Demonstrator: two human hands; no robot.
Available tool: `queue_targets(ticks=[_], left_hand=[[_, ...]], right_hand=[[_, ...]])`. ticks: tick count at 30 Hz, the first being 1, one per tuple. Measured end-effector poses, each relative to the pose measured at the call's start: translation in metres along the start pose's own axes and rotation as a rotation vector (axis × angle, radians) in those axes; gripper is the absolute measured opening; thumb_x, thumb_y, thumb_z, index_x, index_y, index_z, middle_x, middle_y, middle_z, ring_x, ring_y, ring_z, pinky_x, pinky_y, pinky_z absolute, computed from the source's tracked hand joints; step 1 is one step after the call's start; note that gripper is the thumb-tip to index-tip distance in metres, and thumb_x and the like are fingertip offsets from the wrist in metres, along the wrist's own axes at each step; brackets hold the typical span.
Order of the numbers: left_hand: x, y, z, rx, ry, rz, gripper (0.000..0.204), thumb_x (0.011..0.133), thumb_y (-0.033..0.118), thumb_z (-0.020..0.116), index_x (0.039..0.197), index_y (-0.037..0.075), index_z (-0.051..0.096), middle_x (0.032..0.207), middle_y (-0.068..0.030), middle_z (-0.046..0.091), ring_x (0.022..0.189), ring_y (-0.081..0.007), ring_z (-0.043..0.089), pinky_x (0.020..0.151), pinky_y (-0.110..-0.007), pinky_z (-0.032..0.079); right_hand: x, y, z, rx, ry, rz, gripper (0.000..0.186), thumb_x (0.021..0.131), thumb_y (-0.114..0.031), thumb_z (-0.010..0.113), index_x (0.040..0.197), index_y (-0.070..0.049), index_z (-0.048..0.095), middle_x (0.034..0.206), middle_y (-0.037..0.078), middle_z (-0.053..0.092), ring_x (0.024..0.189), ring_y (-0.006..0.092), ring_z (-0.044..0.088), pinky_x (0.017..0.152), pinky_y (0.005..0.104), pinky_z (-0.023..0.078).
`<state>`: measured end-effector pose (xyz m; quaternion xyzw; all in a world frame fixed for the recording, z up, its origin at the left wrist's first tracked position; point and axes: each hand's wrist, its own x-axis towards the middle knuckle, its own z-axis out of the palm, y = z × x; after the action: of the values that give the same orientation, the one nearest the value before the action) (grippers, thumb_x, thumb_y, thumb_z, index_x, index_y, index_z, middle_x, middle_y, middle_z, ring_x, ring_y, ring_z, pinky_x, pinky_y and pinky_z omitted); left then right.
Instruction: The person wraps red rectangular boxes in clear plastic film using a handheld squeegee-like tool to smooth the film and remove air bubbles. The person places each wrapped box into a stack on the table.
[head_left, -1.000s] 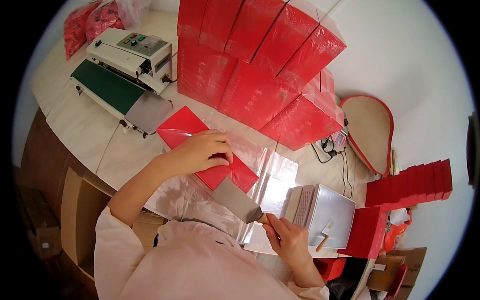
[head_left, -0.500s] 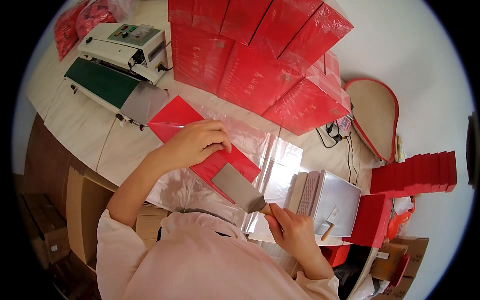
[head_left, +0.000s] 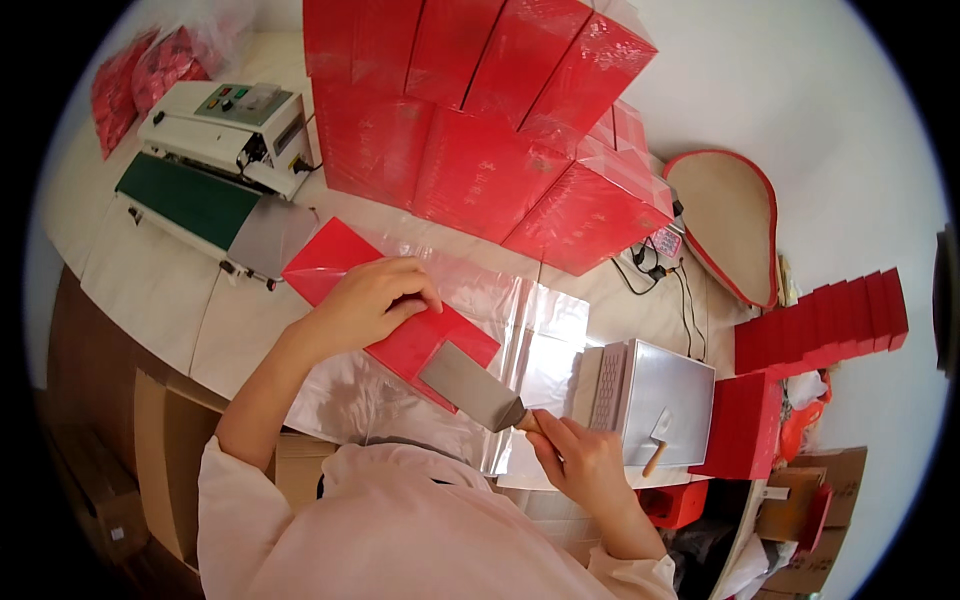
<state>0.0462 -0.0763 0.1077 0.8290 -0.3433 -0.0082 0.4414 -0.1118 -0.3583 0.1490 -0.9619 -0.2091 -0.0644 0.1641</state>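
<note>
A flat red box [head_left: 330,245] with clear film over it lies at a slant in the middle of the table. My left hand [head_left: 385,300] rests on its top, fingers curled and closed against it; the fingertips are partly hidden. In my right hand [head_left: 585,455] is a scraper [head_left: 470,385], gripped by its wooden handle. Its broad metal blade lies flat over the near right end of the box. Beneath the box, a sheet of clear plastic film [head_left: 545,335] spreads across the tabletop.
Film-wrapped red boxes [head_left: 480,170] are stacked at the back. A sealing machine with a green belt [head_left: 185,200] stands at the left. On the right are a metal-topped device [head_left: 675,400] bearing a second scraper [head_left: 660,435], cables [head_left: 650,275] and a pile of red boxes [head_left: 830,325].
The whole view has shifted slightly. My left hand stays on the red box, and the scraper blade stays at the box's near right end, still in my right hand.
</note>
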Motion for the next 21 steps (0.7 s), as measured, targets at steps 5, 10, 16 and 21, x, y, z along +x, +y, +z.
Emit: queue_targets(ticks=[5, 10, 16, 21], left_hand=[[0.002, 0.009, -0.003, -0.191, -0.005, -0.210, 0.017, 0.082, 0.005, 0.066, 0.097, 0.005, 0.058, 0.099, -0.0093, 0.060, 0.094, -0.0287, 0.060, 0.083, -0.038, 0.048], [0.021, 0.024, -0.009, 0.123, 0.026, 0.082, 0.032, 0.077, 0.010, 0.074, 0.105, 0.007, 0.060, 0.111, -0.0086, 0.058, 0.112, -0.0281, 0.052, 0.097, -0.039, 0.041], [0.049, 0.032, -0.012, 0.253, -0.125, 0.277, 0.048, 0.071, 0.026, 0.080, 0.113, 0.010, 0.063, 0.119, -0.0076, 0.059, 0.121, -0.0271, 0.048, 0.104, -0.041, 0.035], [0.059, 0.027, -0.008, 0.328, -0.233, 0.334, 0.043, 0.071, 0.031, 0.079, 0.106, 0.010, 0.066, 0.114, -0.0065, 0.062, 0.117, -0.0261, 0.050, 0.103, -0.040, 0.036]], right_hand=[[0.013, 0.009, 0.002, 0.006, 0.029, -0.020, 0.022, 0.089, -0.024, 0.067, 0.103, -0.008, 0.065, 0.057, 0.001, 0.053, 0.041, 0.0212, 0.051, 0.038, 0.0337, 0.039], [0.023, 0.016, 0.005, 0.026, 0.046, -0.033, 0.021, 0.090, -0.026, 0.066, 0.101, -0.008, 0.064, 0.057, 0.002, 0.053, 0.041, 0.0217, 0.051, 0.038, 0.0346, 0.038], [0.031, 0.018, 0.003, 0.023, 0.063, -0.033, 0.018, 0.091, -0.026, 0.065, 0.100, -0.010, 0.064, 0.058, 0.002, 0.054, 0.042, 0.0225, 0.052, 0.038, 0.0350, 0.037], [0.035, 0.019, 0.006, 0.031, 0.054, -0.006, 0.018, 0.090, -0.025, 0.066, 0.100, -0.010, 0.064, 0.061, 0.001, 0.057, 0.044, 0.0231, 0.053, 0.038, 0.0351, 0.039]])
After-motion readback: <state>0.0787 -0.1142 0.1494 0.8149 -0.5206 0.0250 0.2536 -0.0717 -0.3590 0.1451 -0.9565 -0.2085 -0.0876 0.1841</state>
